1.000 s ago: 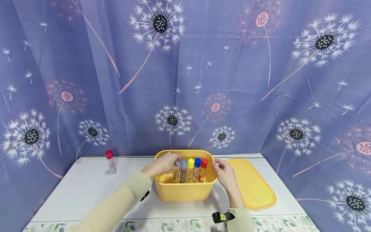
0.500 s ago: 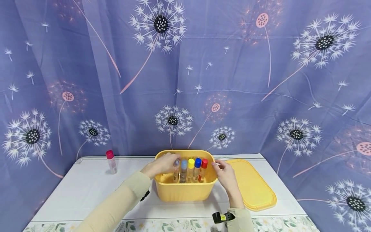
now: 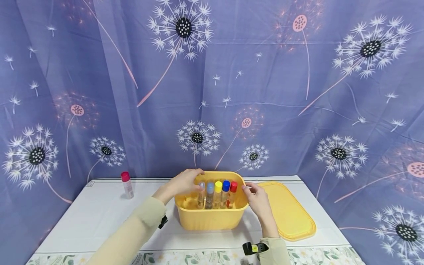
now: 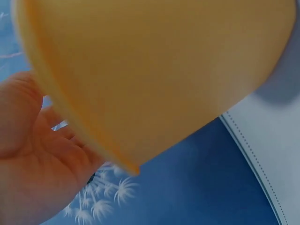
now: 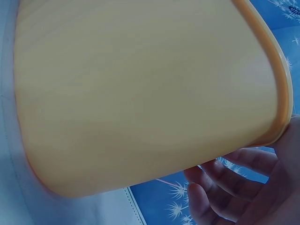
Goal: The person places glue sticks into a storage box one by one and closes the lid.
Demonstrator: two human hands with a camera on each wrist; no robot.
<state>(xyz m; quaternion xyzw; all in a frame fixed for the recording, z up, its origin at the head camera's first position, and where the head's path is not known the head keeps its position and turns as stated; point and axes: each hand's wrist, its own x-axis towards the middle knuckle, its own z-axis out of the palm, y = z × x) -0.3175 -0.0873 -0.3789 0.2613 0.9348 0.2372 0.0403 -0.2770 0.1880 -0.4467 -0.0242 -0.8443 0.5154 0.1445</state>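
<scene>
A yellow plastic box point(image 3: 212, 220) stands on the table. Inside, a row of small clear bottles stands upright: one with a pale cap point(image 3: 200, 200), one light blue point(image 3: 209, 195), one yellow point(image 3: 217, 195), one blue point(image 3: 225, 193), one red point(image 3: 232, 194). My left hand point(image 3: 181, 183) hovers over the box's left end, fingers spread toward the back rim and thumb close to the pale-capped bottle. Whether the thumb touches it, I cannot tell. At the right end, my right hand point(image 3: 257, 198) grips the rim; part of it is hidden behind the box wall in the right wrist view.
A flat yellow lid point(image 3: 288, 211) lies right of the box. One more clear bottle with a crimson cap point(image 3: 127, 186) stands on the white table point(image 3: 99, 217) at the left. A purple dandelion-print curtain point(image 3: 212, 84) hangs behind.
My left hand has let go of the pale-capped bottle, moved slightly left and up, and spread its fingers. The bottle stays in the row. My right hand has not moved.
</scene>
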